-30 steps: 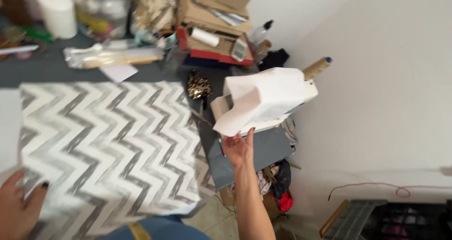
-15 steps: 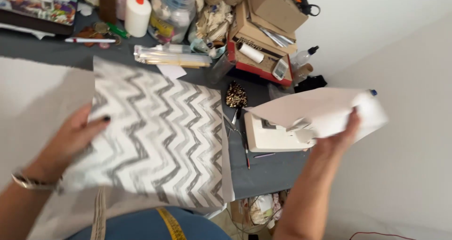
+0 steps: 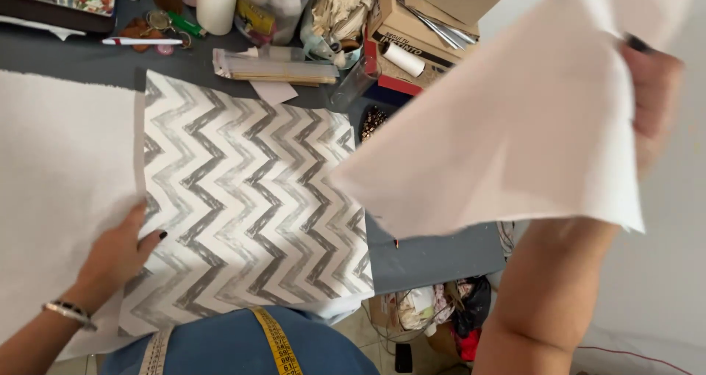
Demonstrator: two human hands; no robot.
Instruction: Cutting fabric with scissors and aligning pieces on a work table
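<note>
left hand [image 3: 110, 261]: resting flat on the near left part of the zigzag fabric [image 3: 250, 206], fingers spread and loosely open, pinning rather than gripping, thumb pointing right across the stripes.
right hand [image 3: 651, 99]: raised at upper right, fingers closed on the top edge of the white sheet [image 3: 515, 132]; only the knuckles showing, palm side hidden behind the sheet.
white sheet: hanging in the air, tilted, lower left corner dangling over the right edge of the zigzag fabric and the grey table [image 3: 434, 254]; not touching either as far as can be told.
zigzag fabric: lying spread on the table, mostly smooth, near edge hanging toward the lap.
white cloth [image 3: 59, 191]: lying flat just left of the zigzag fabric, edges touching or overlapping slightly.
progress: judging as midway; base pieces already laid out flat, lifted sheet not yet laid down, aligning and smoothing remaining.
change from earlier frames: sheet now being held much nearer the camera and covering the white machine seen before at the table's right; right arm having swung up and across; left hand sitting lower and nearer the body on the fabric than half a second ago.
clutter: white bottle [image 3: 217, 4], cardboard boxes [image 3: 434, 11], bundle of flat sticks [image 3: 283, 66] sitting along the far side.
body: yellow measuring tape [image 3: 276, 342] hanging over blue clothing at the bottom.
</note>
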